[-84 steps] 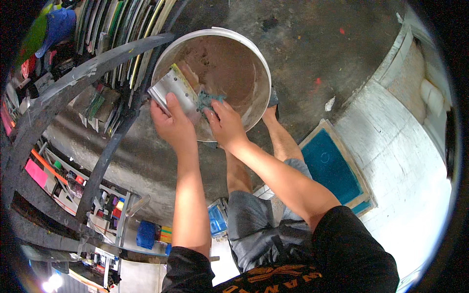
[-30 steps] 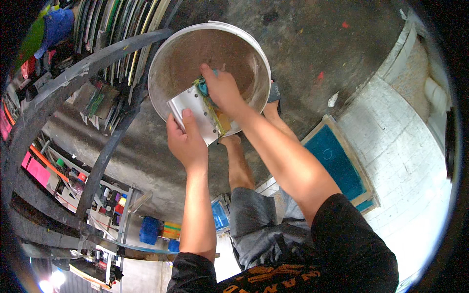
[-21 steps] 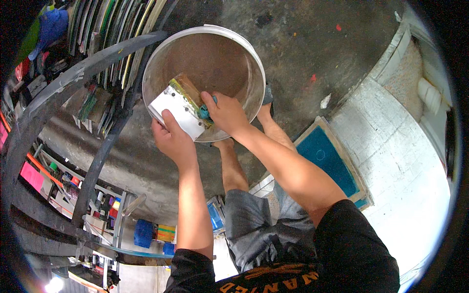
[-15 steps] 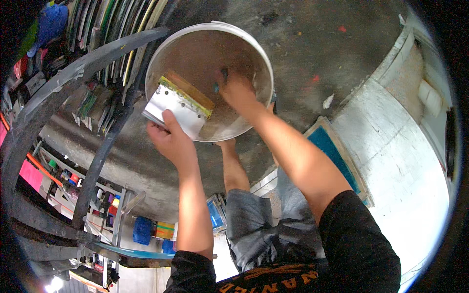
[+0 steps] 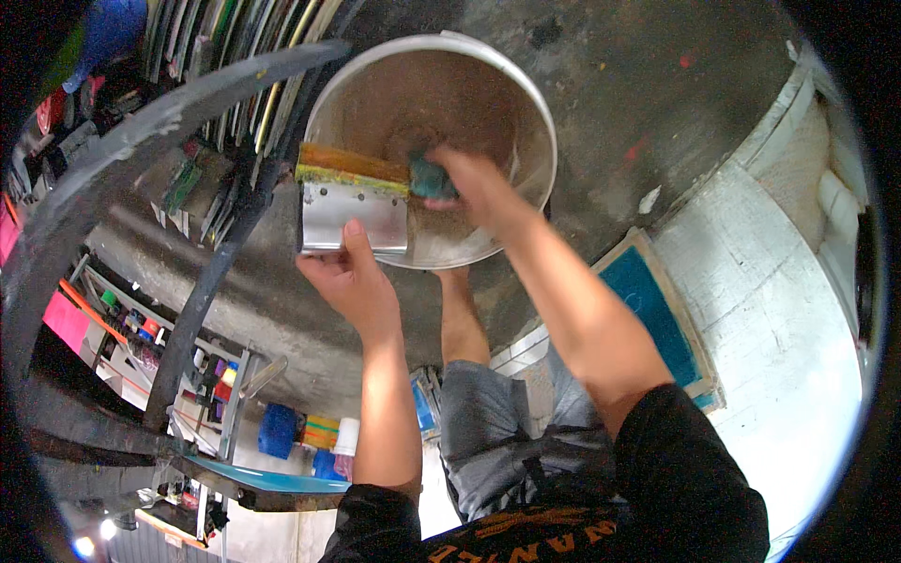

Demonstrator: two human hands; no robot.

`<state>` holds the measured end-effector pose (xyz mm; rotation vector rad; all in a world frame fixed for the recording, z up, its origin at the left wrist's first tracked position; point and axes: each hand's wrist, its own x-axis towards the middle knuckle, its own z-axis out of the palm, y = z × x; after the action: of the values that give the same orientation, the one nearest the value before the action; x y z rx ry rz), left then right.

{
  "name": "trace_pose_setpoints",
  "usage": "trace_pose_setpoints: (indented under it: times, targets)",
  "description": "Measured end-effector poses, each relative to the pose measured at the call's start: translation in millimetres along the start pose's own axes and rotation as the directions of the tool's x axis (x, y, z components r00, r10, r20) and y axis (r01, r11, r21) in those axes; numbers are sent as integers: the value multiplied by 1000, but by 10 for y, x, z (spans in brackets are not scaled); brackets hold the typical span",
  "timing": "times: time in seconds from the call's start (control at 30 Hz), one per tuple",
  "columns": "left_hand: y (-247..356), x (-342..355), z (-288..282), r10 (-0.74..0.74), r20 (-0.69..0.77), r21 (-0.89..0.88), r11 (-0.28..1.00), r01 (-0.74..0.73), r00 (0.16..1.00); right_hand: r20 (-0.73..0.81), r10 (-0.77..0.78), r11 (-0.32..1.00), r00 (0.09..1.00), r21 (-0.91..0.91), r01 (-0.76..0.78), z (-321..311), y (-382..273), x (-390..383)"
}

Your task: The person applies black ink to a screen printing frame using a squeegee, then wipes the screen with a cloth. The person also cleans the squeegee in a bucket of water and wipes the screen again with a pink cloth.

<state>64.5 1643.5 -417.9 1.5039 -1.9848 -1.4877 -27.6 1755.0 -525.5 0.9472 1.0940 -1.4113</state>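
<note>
A squeegee with a silver metal holder, row of dark bolts and a yellow-orange stained blade lies over the left near rim of a white bucket, whose inside is coated murky brown. My left hand is closed on the squeegee's near edge, thumb on the metal face. My right hand, slightly blurred, grips a teal scrubbing cloth inside the bucket, at the right end of the blade.
A rack of stacked frames and dark curved bars line the left. A shelf holds coloured containers. A teal screen in a pale wooden frame lies right of my legs, beside a white tiled ledge.
The squeegee has turned from a tilt to nearly level, blade away from me. My right hand and cloth moved along it and out into the bucket, and are now back beside its right end.
</note>
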Motion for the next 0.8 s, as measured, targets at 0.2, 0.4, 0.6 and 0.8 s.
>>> trace_pose_setpoints:
  times: [0.2,0.4,0.6,0.8]
  targets:
    - [99,-226,178,-28,112,20,999,26,993,-112,-297,923,948,222,315,144,268,-323]
    - [120,-75,73,-112,233,162,984,75,966,-125,-500,728,857,-596,338,-19,190,-159]
    - [-1,4,4,-90,198,66,995,79,976,-6,-612,469,791,-808,357,-19,109,267]
    - [60,12,-150,-131,134,132,985,113,982,20,-835,46,550,-993,106,-158,140,955]
